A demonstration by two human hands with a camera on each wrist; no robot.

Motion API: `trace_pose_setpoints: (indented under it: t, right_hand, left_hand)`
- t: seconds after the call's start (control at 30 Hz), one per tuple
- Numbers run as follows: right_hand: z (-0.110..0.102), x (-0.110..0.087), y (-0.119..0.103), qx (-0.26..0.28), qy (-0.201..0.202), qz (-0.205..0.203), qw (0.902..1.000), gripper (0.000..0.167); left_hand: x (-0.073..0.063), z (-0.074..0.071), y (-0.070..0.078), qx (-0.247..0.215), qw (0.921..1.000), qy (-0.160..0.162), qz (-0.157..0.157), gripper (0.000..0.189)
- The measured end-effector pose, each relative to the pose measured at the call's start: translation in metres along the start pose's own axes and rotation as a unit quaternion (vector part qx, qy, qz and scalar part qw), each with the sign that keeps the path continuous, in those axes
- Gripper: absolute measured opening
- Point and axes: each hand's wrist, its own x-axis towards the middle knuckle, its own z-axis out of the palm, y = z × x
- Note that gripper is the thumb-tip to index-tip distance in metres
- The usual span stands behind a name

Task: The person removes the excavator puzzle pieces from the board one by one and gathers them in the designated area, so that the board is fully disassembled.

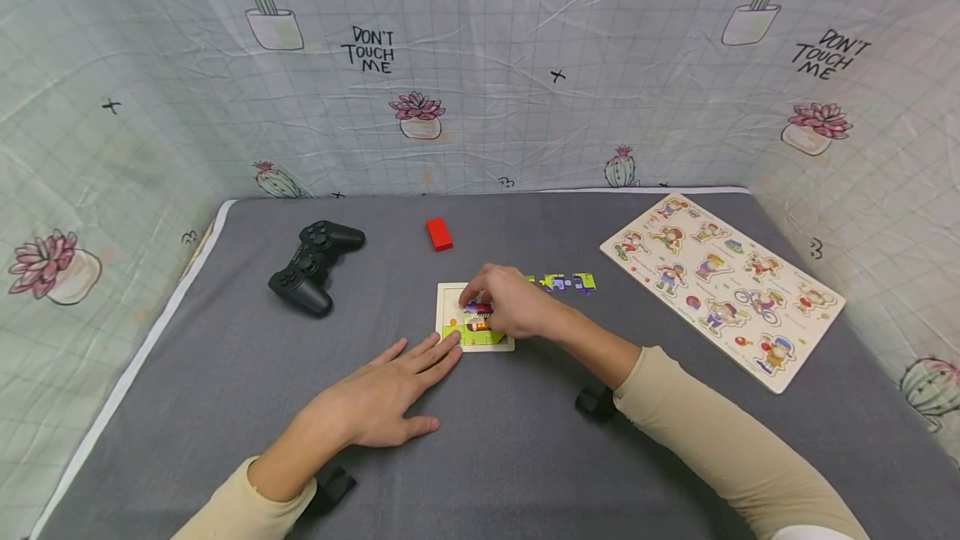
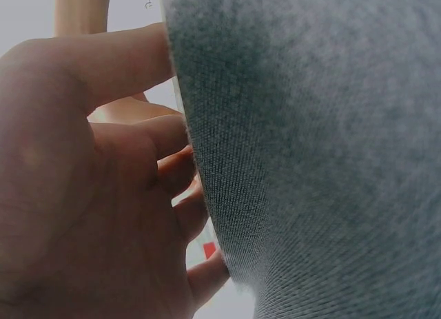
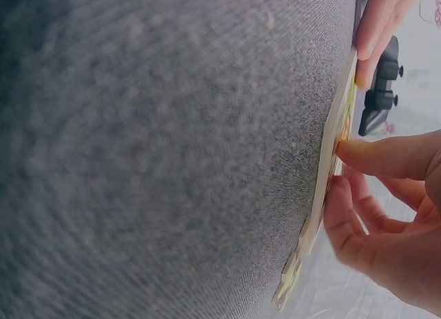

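Note:
A small square jigsaw puzzle in a pale wooden frame (image 1: 448, 293) lies on the grey cloth, with green and coloured pieces in it. My right hand (image 1: 513, 304) is over its upper right part, thumb and fingers curled down around a puzzle piece (image 1: 477, 307), largely hidden by them. The right wrist view shows the thumb (image 3: 386, 157) and fingertips close together at the puzzle's surface. My left hand (image 1: 384, 402) lies flat and spread, its fingertips touching the frame's lower left corner. Loose jigsaw pieces (image 1: 583, 282) lie right of the frame, partly behind the right hand.
A black game controller (image 1: 317, 267) lies at the left. Behind the puzzle is a red block (image 1: 439, 234). A large wooden board with picture pieces (image 1: 723, 290) lies at the right. Patterned cloth walls (image 1: 495, 90) stand around the table. Both wrists carry black devices (image 1: 595, 403).

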Motion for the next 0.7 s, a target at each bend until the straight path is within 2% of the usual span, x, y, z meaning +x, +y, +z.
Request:
trace_pose_setpoints:
  t: [0.4, 0.7]
  right_hand:
    - [-0.0014, 0.0018, 0.0004, 0.000, 0.004, -0.012, 0.9999, 0.038]
    - [-0.0009, 0.0024, -0.0019, -0.019, 0.019, -0.026, 0.9993, 0.032]
  left_hand:
    - [-0.0004, 0.0006, 0.0002, 0.005, 1.0000, 0.001, 0.000, 0.085]
    - [-0.0007, 0.0009, 0.0004, 0.008, 1.0000, 0.004, 0.002, 0.085]
